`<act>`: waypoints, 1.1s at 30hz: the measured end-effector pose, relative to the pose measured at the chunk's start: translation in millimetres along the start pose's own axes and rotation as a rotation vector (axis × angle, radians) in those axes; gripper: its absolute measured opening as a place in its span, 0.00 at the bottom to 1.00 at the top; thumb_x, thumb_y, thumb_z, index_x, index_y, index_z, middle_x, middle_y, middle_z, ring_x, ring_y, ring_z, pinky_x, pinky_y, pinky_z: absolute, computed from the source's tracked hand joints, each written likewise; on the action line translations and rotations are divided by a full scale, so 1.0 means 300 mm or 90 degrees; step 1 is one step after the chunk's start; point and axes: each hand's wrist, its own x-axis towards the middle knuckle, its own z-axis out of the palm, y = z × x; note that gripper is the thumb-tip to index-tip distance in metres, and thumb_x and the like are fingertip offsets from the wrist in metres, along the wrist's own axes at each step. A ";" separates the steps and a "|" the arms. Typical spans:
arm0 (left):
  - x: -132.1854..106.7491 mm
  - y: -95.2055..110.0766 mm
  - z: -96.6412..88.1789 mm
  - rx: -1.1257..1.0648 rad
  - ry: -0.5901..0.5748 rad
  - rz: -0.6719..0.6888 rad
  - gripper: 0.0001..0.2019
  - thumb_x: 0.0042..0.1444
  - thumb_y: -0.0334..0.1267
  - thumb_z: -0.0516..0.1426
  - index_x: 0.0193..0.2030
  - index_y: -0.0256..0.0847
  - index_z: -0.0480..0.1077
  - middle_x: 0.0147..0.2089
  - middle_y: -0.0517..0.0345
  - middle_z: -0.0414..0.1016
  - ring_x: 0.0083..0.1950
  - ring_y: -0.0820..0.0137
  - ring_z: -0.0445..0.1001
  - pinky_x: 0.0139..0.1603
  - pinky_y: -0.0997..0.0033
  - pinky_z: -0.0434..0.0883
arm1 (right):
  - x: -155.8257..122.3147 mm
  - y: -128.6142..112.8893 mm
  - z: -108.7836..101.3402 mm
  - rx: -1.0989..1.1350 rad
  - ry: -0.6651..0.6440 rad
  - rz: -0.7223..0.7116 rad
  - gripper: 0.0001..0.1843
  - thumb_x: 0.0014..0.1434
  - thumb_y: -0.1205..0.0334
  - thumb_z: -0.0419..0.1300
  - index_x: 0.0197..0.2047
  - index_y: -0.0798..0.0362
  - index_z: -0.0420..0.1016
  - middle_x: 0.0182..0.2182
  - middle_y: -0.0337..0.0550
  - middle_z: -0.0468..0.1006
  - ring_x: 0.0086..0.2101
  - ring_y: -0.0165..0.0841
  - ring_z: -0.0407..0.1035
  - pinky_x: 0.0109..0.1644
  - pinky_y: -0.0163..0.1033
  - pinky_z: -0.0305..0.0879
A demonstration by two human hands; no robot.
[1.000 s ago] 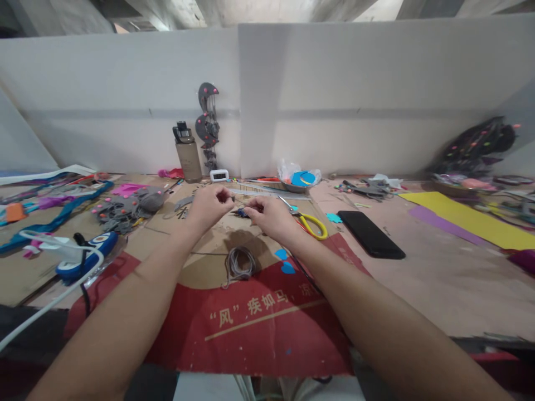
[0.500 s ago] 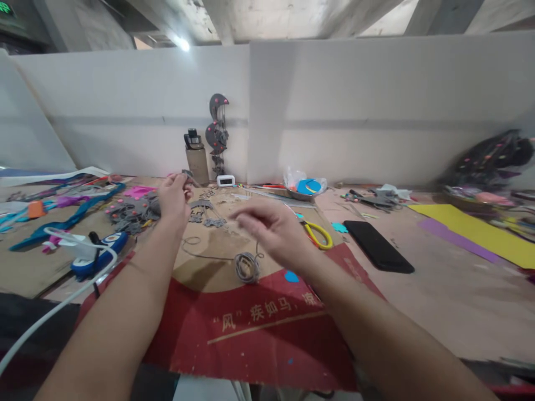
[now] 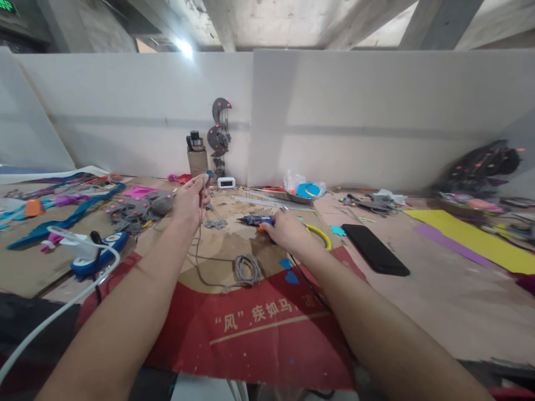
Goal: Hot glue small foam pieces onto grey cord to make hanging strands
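My left hand (image 3: 190, 200) is raised over the board's left part, its fingers pinching a thin grey cord (image 3: 198, 245). The cord hangs from the fingers and runs to a loose coil (image 3: 247, 269) lying where the brown and red areas of the board meet. A small dark piece shows at the left fingertips, too small to make out. My right hand (image 3: 288, 229) is wrapped round a blue glue gun (image 3: 256, 221) with an orange trigger, its nozzle aimed left. A black cable (image 3: 307, 281) trails below that wrist. Yellow-handled pliers (image 3: 321, 236) lie partly behind the right hand.
A black phone (image 3: 374, 249) lies to the right, near yellow foam sheet (image 3: 468, 231). Grey pieces with pink dots (image 3: 140, 211) and a blue power strip (image 3: 100, 256) sit left. A bottle (image 3: 197, 160) and small white clock (image 3: 226, 182) stand by the wall.
My right hand, earlier blurred above the coil, now grips the glue gun. The left hand has shifted slightly right, and cord now hangs from it down to the coil.
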 end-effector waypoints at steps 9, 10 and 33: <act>-0.053 -0.045 0.033 0.070 -0.054 -0.074 0.08 0.41 0.33 0.64 0.28 0.34 0.71 0.24 0.62 0.67 0.17 0.84 0.55 0.14 0.83 0.48 | 0.028 0.065 0.091 0.104 -0.084 0.036 0.08 0.47 0.60 0.61 0.22 0.51 0.67 0.18 0.44 0.70 0.21 0.34 0.64 0.25 0.38 0.60; -0.056 -0.052 0.035 0.073 -0.060 -0.082 0.08 0.41 0.33 0.65 0.28 0.33 0.71 0.23 0.63 0.66 0.18 0.85 0.55 0.14 0.83 0.48 | 0.035 0.065 0.084 0.124 -0.082 0.054 0.08 0.48 0.59 0.60 0.22 0.51 0.66 0.17 0.43 0.69 0.21 0.33 0.64 0.24 0.37 0.59; -0.065 -0.067 0.037 0.168 -0.033 -0.140 0.08 0.40 0.32 0.64 0.24 0.33 0.68 0.23 0.62 0.65 0.16 0.86 0.52 0.13 0.84 0.42 | -0.027 -0.081 -0.012 0.383 0.016 -0.088 0.18 0.58 0.54 0.53 0.50 0.52 0.63 0.36 0.46 0.75 0.30 0.33 0.67 0.32 0.39 0.64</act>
